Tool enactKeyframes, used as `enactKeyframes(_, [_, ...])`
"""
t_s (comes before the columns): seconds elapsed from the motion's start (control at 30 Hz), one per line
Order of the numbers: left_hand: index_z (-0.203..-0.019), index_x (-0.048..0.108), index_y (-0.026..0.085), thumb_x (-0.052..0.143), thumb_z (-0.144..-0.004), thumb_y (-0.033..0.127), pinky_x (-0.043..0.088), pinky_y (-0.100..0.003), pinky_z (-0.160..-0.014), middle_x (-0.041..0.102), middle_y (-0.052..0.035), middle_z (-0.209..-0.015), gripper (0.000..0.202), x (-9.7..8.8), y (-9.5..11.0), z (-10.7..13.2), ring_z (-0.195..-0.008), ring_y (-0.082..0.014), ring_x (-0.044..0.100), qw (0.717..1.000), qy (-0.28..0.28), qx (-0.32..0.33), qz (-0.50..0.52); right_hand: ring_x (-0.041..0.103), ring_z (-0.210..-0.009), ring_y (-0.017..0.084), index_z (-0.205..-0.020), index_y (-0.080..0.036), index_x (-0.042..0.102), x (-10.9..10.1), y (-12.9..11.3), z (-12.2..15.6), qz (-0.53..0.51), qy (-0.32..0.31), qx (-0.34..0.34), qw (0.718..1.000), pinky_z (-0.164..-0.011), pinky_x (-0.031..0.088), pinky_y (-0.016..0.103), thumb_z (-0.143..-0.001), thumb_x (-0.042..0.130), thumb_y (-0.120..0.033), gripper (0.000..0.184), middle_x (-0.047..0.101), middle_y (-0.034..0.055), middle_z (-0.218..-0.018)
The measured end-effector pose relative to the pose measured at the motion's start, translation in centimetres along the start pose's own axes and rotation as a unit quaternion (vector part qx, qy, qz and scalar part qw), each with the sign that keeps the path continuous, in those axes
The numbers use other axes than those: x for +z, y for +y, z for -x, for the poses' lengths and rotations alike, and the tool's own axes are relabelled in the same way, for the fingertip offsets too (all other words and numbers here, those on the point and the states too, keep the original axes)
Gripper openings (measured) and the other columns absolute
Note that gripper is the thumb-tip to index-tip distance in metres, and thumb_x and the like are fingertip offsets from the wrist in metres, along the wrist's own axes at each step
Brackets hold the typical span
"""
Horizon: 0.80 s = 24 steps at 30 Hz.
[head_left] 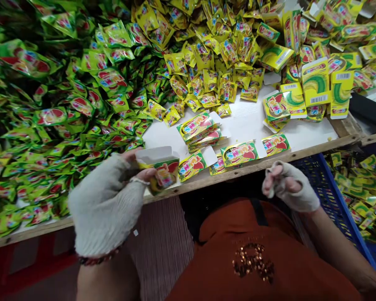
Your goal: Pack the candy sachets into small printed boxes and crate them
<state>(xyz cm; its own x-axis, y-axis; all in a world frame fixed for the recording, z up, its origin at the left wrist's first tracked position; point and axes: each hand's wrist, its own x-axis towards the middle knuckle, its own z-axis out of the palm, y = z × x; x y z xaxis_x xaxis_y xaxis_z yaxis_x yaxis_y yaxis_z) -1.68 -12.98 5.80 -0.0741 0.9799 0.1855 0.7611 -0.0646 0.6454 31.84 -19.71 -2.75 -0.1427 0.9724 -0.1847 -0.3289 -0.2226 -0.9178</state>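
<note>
"Which containers are there?"

"Below a white wood-rimmed table (pixel 249 117), toward its right corner, sits a blue plastic crate (pixel 344 213) holding many yellow-and-green packs (pixel 369 200). Along the table's near edge lie printed cartons (pixel 240 154), some with white flaps open, their insides hidden. Others, barcoded (pixel 316 83), cluster at the right end."

"And the hands?"

"The left hand (pixel 113 198), in a pale fingerless glove (pixel 94 217), grips a small open carton (pixel 166 173) between thumb and fingers, above the near edge, left of the row. The right hand (pixel 290 186), gloved alike, is just off that edge, farther right, fingers curled inward; I cannot tell whether they hold anything."

"How does the gripped carton look?"

"Slightly blurred: green and yellow, with red fruit artwork, bright lettering and a white flap (pixel 155 154) raised. What it contains is hidden."

"Anything else?"

"Green watermelon-print sachets (pixel 65 113) heap across the left side; yellow sachets (pixel 207 58) spread toward the far edge."
</note>
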Motion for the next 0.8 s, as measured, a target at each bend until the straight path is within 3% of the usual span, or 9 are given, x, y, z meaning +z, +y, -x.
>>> enactKeyframes(0.07, [-0.128, 0.060, 0.023, 0.075, -0.080, 0.026, 0.055, -0.027, -0.073, 0.074, 0.0010, -0.092, 0.050, 1.1, 1.1, 1.7, -0.082, -0.0155, 0.069, 0.992, 0.016, -0.036, 0.121, 0.072, -0.079, 0.019, -0.095, -0.022, 0.061, 2.5, 0.5, -0.8, 0.034, -0.012, -0.016, 0.999, -0.067, 0.059, 0.030, -0.078, 0.080, -0.049, 0.037, 0.071, 0.0048, -0.086])
enactKeyframes(0.17, [-0.129, 0.054, 0.021, 0.077, -0.080, 0.033, 0.055, -0.022, -0.060, 0.072, 0.0010, -0.081, 0.055, 4.4, 2.3, 4.0, -0.069, -0.0130, 0.069, 0.956, -0.086, -0.075, 0.270, 0.071, -0.096, 0.019, -0.099, -0.022, 0.057, 5.1, 1.4, -1.4, 0.053, -0.022, -0.038, 0.998, -0.085, 0.060, 0.033, -0.078, 0.081, -0.043, 0.038, 0.071, 0.0069, -0.104])
enactKeyframes(0.27, [-0.123, 0.051, 0.019, 0.074, -0.083, 0.042, 0.060, -0.026, -0.068, 0.074, -0.0038, -0.089, 0.051, 8.0, 2.9, 5.9, -0.077, -0.0160, 0.073, 0.909, -0.177, -0.103, 0.364, 0.071, -0.090, 0.017, -0.099, -0.024, 0.051, 5.9, 2.4, -1.3, 0.041, 0.001, -0.022, 0.999, -0.080, 0.060, 0.030, -0.078, 0.080, -0.045, 0.041, 0.069, 0.0038, -0.100])
enactKeyframes(0.37, [-0.127, 0.046, 0.019, 0.079, -0.078, 0.043, 0.063, -0.032, -0.079, 0.075, -0.0097, -0.107, 0.063, 10.4, 2.6, 7.7, -0.091, -0.0205, 0.075, 0.885, -0.214, -0.144, 0.389, 0.070, -0.081, 0.014, -0.096, -0.024, 0.049, 5.4, 3.3, -0.5, 0.054, 0.057, -0.004, 0.997, -0.072, 0.059, 0.025, -0.079, 0.079, -0.043, 0.040, 0.066, 0.0005, -0.088])
enactKeyframes(0.43, [-0.124, 0.045, 0.019, 0.083, -0.074, 0.041, 0.064, -0.033, -0.080, 0.075, -0.0103, -0.108, 0.066, 11.3, 2.2, 8.5, -0.092, -0.0218, 0.075, 0.877, -0.239, -0.177, 0.378, 0.069, -0.077, 0.013, -0.096, -0.023, 0.048, 4.8, 3.8, 0.3, 0.061, 0.086, -0.004, 0.994, -0.070, 0.058, 0.023, -0.078, 0.081, -0.041, 0.041, 0.065, -0.0007, -0.085])
enactKeyframes(0.57, [-0.111, 0.045, 0.020, 0.079, -0.077, 0.043, 0.064, -0.032, -0.074, 0.077, -0.0081, -0.096, 0.053, 11.9, 1.8, 9.5, -0.086, -0.0216, 0.077, 0.844, -0.275, -0.222, 0.403, 0.071, -0.082, 0.015, -0.096, -0.023, 0.051, 4.0, 4.7, 1.7, 0.065, 0.111, -0.003, 0.992, -0.075, 0.060, 0.027, -0.076, 0.083, -0.041, 0.042, 0.067, 0.0009, -0.088])
enactKeyframes(0.8, [-0.117, 0.051, 0.019, 0.069, -0.087, 0.039, 0.064, -0.030, -0.074, 0.075, -0.0107, -0.104, 0.041, 12.4, 1.2, 10.3, -0.095, -0.0219, 0.076, 0.847, -0.309, -0.167, 0.399, 0.071, -0.083, 0.017, -0.101, -0.022, 0.063, 2.9, 6.2, 3.0, 0.117, 0.119, -0.041, 0.985, -0.079, 0.061, 0.031, -0.078, 0.081, -0.042, 0.035, 0.069, 0.0032, -0.092])
